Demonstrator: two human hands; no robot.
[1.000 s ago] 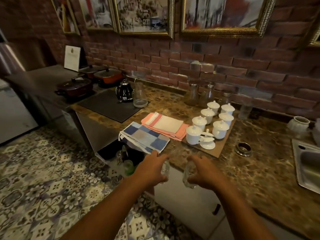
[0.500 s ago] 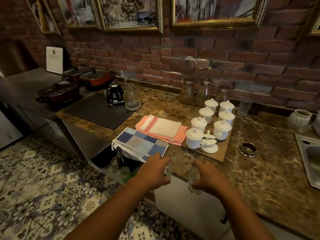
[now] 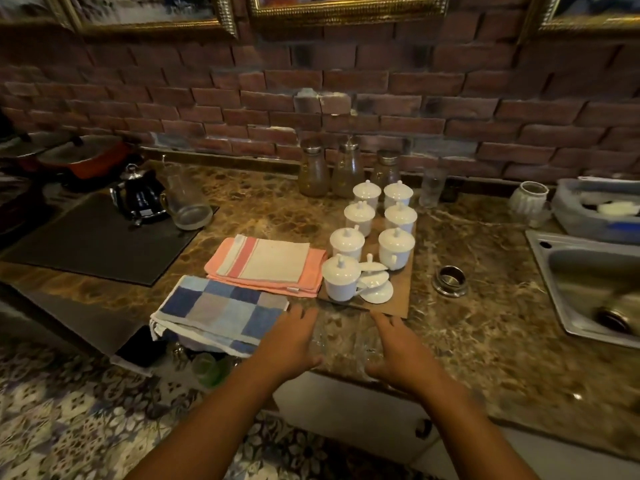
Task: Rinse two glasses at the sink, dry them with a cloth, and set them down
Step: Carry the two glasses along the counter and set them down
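Observation:
Two clear glasses stand upright on the marble counter (image 3: 485, 341) near its front edge, the left glass (image 3: 321, 336) and the right glass (image 3: 367, 346) side by side. My left hand (image 3: 289, 344) lies against the left glass's outer side, fingers stretched forward and thumb spread. My right hand (image 3: 398, 353) mirrors it on the right glass. Neither hand's fingers wrap round a glass. A blue checked cloth (image 3: 221, 311) lies just left of my left hand, hanging over the counter edge. A pink striped cloth (image 3: 266, 265) is folded behind it. The steel sink (image 3: 588, 289) is at the far right.
A wooden board (image 3: 398, 303) with several white lidded cups sits just behind the glasses. A metal sink strainer (image 3: 450, 280) lies between board and sink. Jars, a tumbler (image 3: 431, 187), a black kettle (image 3: 140, 199) and a glass jug (image 3: 185, 199) stand further back.
Both hands carried the glasses forward from over the floor and lowered them onto the counter. Their fingers have loosened from a grip to lying straight beside the glasses.

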